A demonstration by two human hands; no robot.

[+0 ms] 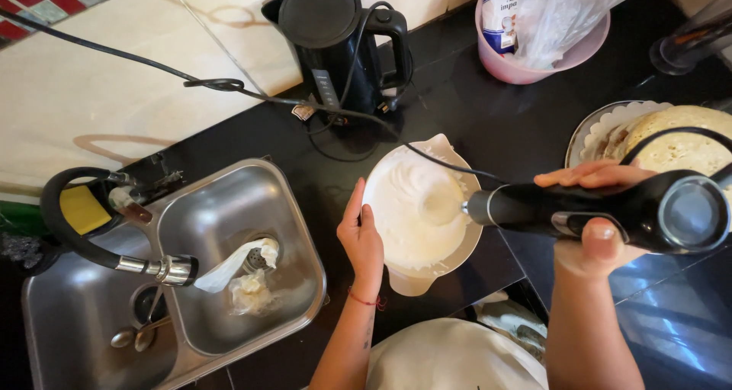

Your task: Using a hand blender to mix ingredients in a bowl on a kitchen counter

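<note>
Bowl: we see a white plastic mixing bowl with a pouring spout on the black stone counter, in the middle of the view, just to the right of the sink.
Contents: the bowl holds a white whipped cream with soft ridges on its surface.
Mixer: a black electric hand mixer with a round grey end cap lies almost level above the bowl, and its metal tip goes into the cream.
Right hand: our right hand is closed around the body of the mixer, fingers over the top and thumb under it.
Left hand: our left hand is flat and open against the left wall of the bowl, fingers straight and together; a thin red string is around the wrist.
Cable: a black power cable runs from the mixer across the counter to the upper left.
Behind the bowl: a black electric kettle stands near the wall, and a pink plastic tub with clear bags inside stands to its right.
Right side: a round pale cake on a plate with a scalloped rim is just behind the mixer.
Left side: a steel double sink has a black flexible tap, and a white wet cloth lies over the drain.
</note>
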